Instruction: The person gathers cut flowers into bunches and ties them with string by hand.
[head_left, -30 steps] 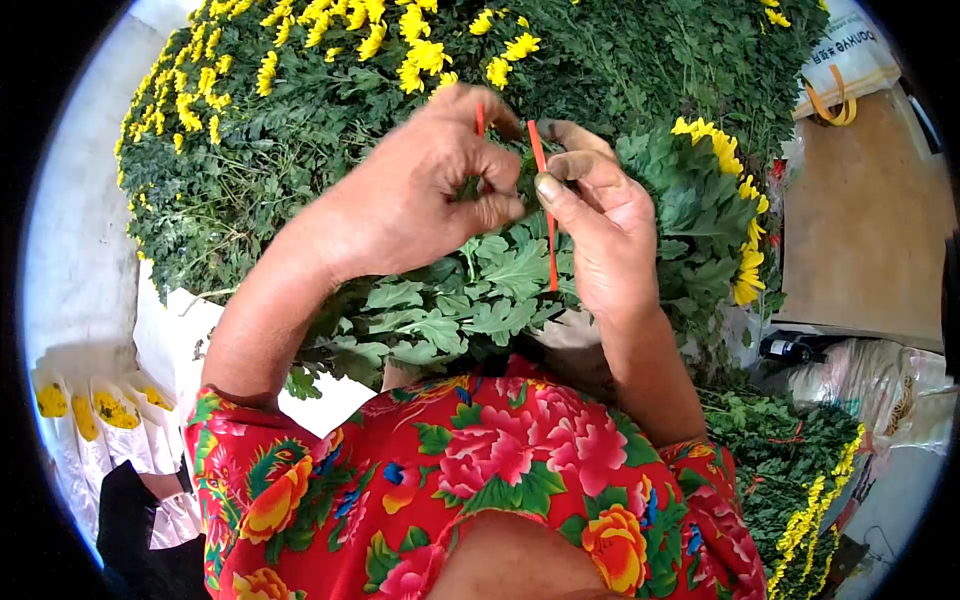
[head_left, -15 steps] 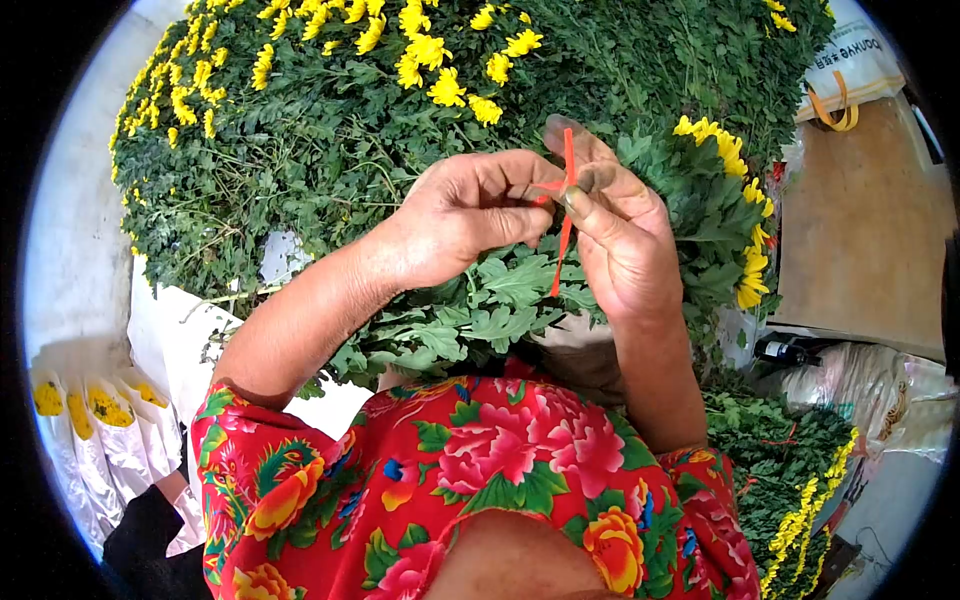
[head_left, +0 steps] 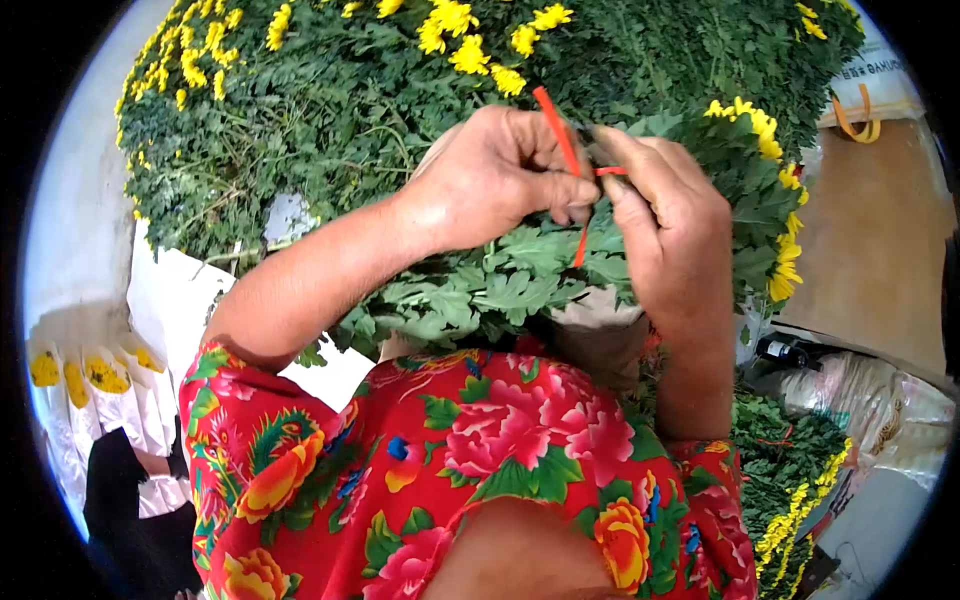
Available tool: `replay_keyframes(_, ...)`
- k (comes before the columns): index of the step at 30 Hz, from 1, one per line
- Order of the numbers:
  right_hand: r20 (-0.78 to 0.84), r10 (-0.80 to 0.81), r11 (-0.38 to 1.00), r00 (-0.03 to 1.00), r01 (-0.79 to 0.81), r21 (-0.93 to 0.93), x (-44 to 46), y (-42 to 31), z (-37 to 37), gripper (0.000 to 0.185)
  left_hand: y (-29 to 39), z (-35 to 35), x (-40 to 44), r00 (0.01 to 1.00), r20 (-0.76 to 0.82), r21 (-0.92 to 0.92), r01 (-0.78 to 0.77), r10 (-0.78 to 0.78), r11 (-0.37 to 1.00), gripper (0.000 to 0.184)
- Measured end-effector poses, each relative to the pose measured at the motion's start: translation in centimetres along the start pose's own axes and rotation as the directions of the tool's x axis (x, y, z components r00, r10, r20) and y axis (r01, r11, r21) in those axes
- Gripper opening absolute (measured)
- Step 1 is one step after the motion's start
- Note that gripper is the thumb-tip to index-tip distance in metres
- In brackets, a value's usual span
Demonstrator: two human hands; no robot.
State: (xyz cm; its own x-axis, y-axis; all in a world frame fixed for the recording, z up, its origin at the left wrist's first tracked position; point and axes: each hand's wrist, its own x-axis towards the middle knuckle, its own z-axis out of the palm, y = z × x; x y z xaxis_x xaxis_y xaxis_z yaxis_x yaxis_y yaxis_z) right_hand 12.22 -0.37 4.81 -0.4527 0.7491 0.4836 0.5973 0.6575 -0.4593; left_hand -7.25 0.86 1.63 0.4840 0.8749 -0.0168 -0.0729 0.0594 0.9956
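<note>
A thin red tie strip (head_left: 555, 128) runs between my two hands above the leaves. My left hand (head_left: 490, 175) pinches it between thumb and fingers, one long end pointing up and the other hanging below. With thumb and forefinger closed, my right hand (head_left: 675, 205) grips a short red end that sticks out sideways. Beneath both hands lies a bunch of yellow chrysanthemums (head_left: 786, 270), its heads to the right and its leafy stems toward the left. The exact crossing of the strip is partly hidden by my fingers.
A large heap of chrysanthemums (head_left: 330, 120) fills the space ahead. More yellow-headed bunches (head_left: 800, 500) lie at lower right, near a dark bottle (head_left: 785, 350) and clear plastic wrap (head_left: 860, 400). A brown board (head_left: 870, 230) stands at right; wrapped flowers (head_left: 105, 375) are at left.
Both hands have shifted slightly right. My right hand has turned from palm-up to knuckles-up and now pulls the short end sideways, while my left hand has moved onto the long part of the strip.
</note>
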Motion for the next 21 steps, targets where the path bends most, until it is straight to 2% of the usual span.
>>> replay_keyframes(1, 0.054, 0.021, 0.997, 0.998, -0.017, -0.070, 0.1, -0.4, -0.6, 0.023, 0.4, -0.1, 0.1, 1.000, 0.014, -0.039, 0.013, -0.013, 0.999, 0.008)
replay_keyframes(2, 0.063, 0.022, 0.998, 0.998, -0.018, -0.061, -0.1, -0.5, -0.9, 0.023, 0.3, -0.3, 0.2, 1.000, 0.029, -0.058, 0.013, -0.011, 0.998, 0.009)
replay_keyframes(4, 0.099, 0.112, 0.988, 0.989, -0.100, -0.115, -0.4, -0.5, -1.5, 0.011, 0.5, -0.6, 0.4, 0.998, 0.042, -0.053, 0.040, -0.038, 0.998, 0.010)
replay_keyframes(5, 0.047, 0.128, 0.988, 0.991, -0.123, -0.097, -0.6, -0.8, -1.5, 0.007, 0.4, -0.7, 0.6, 0.999, 0.039, -0.055, 0.040, -0.038, 0.998, 0.010)
replay_keyframes(8, 0.069, 0.112, 0.994, 0.991, -0.112, 0.008, -1.3, -2.5, -1.8, 0.010, 0.3, -1.0, 0.7, 0.999, 0.009, -0.118, 0.045, -0.044, 0.992, 0.012)
replay_keyframes(10, 0.065, 0.085, 0.996, 0.994, -0.084, -0.011, -1.7, -2.6, -0.5, 0.011, 0.6, -1.0, 0.6, 0.996, 0.016, -0.162, 0.095, -0.093, 0.982, 0.014)
replay_keyframes(11, 0.117, 0.092, 0.994, 0.989, -0.099, 0.056, -2.0, -2.1, 0.0, 0.010, 0.0, -1.0, 0.6, 1.000, 0.007, -0.167, 0.026, -0.025, 0.986, 0.013)
replay_keyframes(12, 0.169, 0.085, 0.986, 0.982, -0.107, 0.125, -1.7, -1.7, 0.3, 0.009, 0.0, -1.0, 0.6, 1.000, -0.006, -0.035, -0.009, 0.009, 0.999, 0.016)
replay_keyframes(13, 0.206, 0.089, 0.979, 0.975, -0.123, 0.160, -1.6, -1.5, 0.0, 0.009, 0.0, -0.8, 0.2, 0.991, 0.030, 0.150, -0.137, 0.134, 0.979, 0.015)
replay_keyframes(14, 0.205, 0.178, 0.941, 0.962, -0.228, 0.250, -1.4, -1.6, -0.3, 0.009, 0.4, -1.1, -0.3, 0.966, 0.071, 0.354, -0.257, 0.248, 0.899, 0.015)
replay_keyframes(15, 0.085, 0.159, 0.929, 0.984, -0.178, 0.323, -1.5, -0.9, 0.1, 0.013, 1.4, -1.5, -0.6, 0.873, 0.229, 0.555, -0.481, 0.431, 0.679, 0.012)
replay_keyframes(16, 0.157, 0.473, 0.732, 0.867, -0.485, 0.478, -1.6, -2.1, -0.2, 0.017, 2.2, -1.7, -0.8, 0.751, 0.426, 0.680, -0.633, 0.504, 0.369, 0.011)
replay_keyframes(17, 0.162, 0.400, 0.812, 0.902, -0.431, 0.394, -1.7, -1.2, -0.1, 0.020, 2.1, -1.6, -0.8, 0.626, 0.487, 0.665, -0.718, 0.609, 0.206, 0.009)
replay_keyframes(18, 0.205, 0.400, 0.818, 0.893, -0.448, 0.359, -1.4, -1.2, 0.1, 0.020, 1.6, -1.7, -0.8, 0.484, 0.557, 0.631, -0.775, 0.675, 0.035, 0.009)
replay_keyframes(19, 0.249, 0.410, 0.825, 0.877, -0.473, 0.310, -1.1, -1.6, 0.2, 0.020, 1.0, -1.3, -0.7, 0.415, 0.552, 0.650, -0.757, 0.723, -0.061, 0.009)
replay_keyframes(20, 0.239, 0.434, 0.794, 0.869, -0.494, 0.354, -0.8, -2.3, 0.5, 0.018, 0.4, -0.9, -0.7, 0.332, 0.552, 0.658, -0.737, 0.765, -0.155, 0.010)
replay_keyframes(21, 0.234, 0.468, 0.756, 0.852, -0.523, 0.393, -0.7, -1.4, 0.8, 0.016, -0.5, -0.5, 0.3, 0.369, 0.551, 0.697, -0.697, 0.748, -0.169, 0.010)
